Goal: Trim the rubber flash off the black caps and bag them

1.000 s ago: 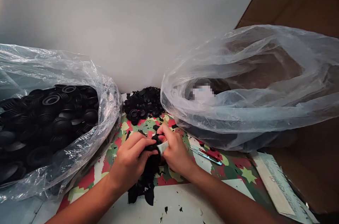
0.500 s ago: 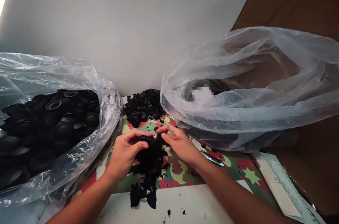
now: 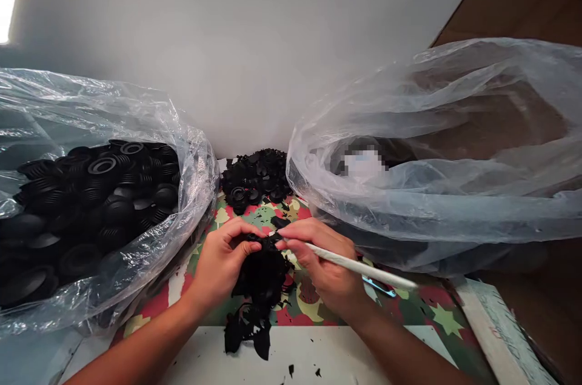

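Observation:
My left hand (image 3: 220, 261) pinches a small black rubber piece (image 3: 254, 238) between thumb and fingers; most of it is hidden by the fingers. Close on its right, my right hand (image 3: 330, 261) grips a slim white stick-shaped tool (image 3: 368, 270), whose back end points to the lower right. Its tip is lost among the fingertips beside the black piece. Under both hands lies a heap of black rubber scraps (image 3: 261, 279). Torn black pieces (image 3: 248, 333) trail from it onto the white surface in front.
On the left an open clear plastic bag (image 3: 197, 191) holds many ribbed black rubber parts (image 3: 116, 203). A black pile (image 3: 254, 176) sits at the back. Another clear bag (image 3: 431, 209) stands right. A blue-edged tool (image 3: 379, 288) lies on the patterned sheet (image 3: 448, 318), near cardboard (image 3: 504, 330).
The white tool has swung from nearly upright to lying slanted across my right hand. My right fingers have closed in toward the black piece. The view has shifted slightly left.

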Tool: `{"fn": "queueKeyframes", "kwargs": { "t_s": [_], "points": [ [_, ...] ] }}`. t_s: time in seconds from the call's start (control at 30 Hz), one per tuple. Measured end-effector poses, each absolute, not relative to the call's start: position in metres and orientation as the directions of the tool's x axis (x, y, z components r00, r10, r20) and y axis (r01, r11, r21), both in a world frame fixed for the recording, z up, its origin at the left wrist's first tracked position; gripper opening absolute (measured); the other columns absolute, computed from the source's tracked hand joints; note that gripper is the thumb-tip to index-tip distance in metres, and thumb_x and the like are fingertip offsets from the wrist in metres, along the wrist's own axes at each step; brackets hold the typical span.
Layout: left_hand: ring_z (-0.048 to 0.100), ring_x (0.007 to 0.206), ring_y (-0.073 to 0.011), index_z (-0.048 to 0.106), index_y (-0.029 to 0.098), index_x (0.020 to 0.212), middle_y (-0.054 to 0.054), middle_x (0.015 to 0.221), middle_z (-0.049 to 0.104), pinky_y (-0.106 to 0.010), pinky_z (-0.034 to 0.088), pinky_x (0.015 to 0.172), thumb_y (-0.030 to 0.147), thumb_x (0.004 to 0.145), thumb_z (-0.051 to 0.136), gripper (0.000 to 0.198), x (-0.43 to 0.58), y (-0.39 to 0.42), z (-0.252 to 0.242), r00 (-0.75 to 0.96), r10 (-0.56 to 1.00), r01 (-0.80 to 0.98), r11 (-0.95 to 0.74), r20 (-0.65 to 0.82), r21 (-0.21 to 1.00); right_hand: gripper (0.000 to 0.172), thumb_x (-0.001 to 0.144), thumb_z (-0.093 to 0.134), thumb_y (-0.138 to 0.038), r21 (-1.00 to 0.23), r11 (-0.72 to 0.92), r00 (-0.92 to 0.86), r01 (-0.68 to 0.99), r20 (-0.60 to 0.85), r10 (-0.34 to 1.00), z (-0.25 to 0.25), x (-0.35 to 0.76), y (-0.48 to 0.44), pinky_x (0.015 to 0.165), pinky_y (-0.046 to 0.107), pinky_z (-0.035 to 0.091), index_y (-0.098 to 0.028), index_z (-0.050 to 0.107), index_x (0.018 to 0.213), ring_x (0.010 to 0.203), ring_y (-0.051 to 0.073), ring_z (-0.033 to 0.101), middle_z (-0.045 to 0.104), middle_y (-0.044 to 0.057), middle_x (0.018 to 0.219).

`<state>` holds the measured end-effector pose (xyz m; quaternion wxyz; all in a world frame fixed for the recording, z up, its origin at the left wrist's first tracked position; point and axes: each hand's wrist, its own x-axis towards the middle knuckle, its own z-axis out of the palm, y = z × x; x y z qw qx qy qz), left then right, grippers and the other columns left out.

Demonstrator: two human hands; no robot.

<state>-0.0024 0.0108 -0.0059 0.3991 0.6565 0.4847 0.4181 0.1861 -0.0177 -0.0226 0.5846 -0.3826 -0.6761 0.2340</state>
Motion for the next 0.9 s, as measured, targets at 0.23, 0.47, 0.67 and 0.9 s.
{"fn": "queueKeyframes", "kwargs": {
  "t_s": [0.23,0.47,0.67,0.9],
  "points": [
    [0.068,0.074,-0.0194,0.076,0.021,0.076,-0.002,0.077,0.075,-0.03,0.054,0.073,0.016,0.077,0.064,0.014,-0.0034,0.0087,-0.008,0.182,0.96,0.345,-0.264,0.211,0.901,0.009,0.092,0.066,-0.016,-0.693,0.639,-0.08,0.333,0.655,0.752,-0.0253,0.183,-0.0212,0.078,0.032,0.059,-0.024,0.064,0.088,0.088,0.02,0.075,0.078,0.005,0.099],
    [0.067,0.072,-0.0184,0.076,0.021,0.076,-0.001,0.075,0.075,-0.029,0.054,0.072,0.013,0.077,0.062,0.016,-0.0026,0.0075,-0.009,0.177,0.951,0.366,-0.304,0.255,0.88,0.012,0.092,0.063,-0.015,-0.616,0.698,-0.177,0.366,0.69,0.702,-0.0263,0.1826,-0.0186,0.086,0.038,0.055,-0.025,0.061,0.086,0.094,0.022,0.074,0.079,0.005,0.103],
    [0.066,0.071,-0.018,0.076,0.021,0.075,-0.001,0.074,0.075,-0.029,0.053,0.073,0.012,0.077,0.062,0.016,-0.0023,0.0068,-0.0084,0.157,0.953,0.376,-0.3,0.259,0.877,0.012,0.092,0.062,-0.013,-0.557,0.717,-0.217,0.42,0.705,0.675,-0.0273,0.1831,-0.0177,0.085,0.038,0.051,-0.025,0.062,0.089,0.093,0.022,0.073,0.08,0.004,0.103],
    [0.068,0.07,-0.0197,0.076,0.021,0.073,-0.001,0.072,0.076,-0.03,0.053,0.069,0.018,0.073,0.068,0.009,-0.0002,0.0063,-0.0075,0.113,0.971,0.343,-0.237,0.211,0.909,0.016,0.094,0.059,-0.011,-0.52,0.718,-0.215,0.463,0.72,0.66,-0.0268,0.1814,-0.0192,0.083,0.039,0.05,-0.025,0.063,0.088,0.09,0.022,0.073,0.08,0.004,0.102]
  ]
}}
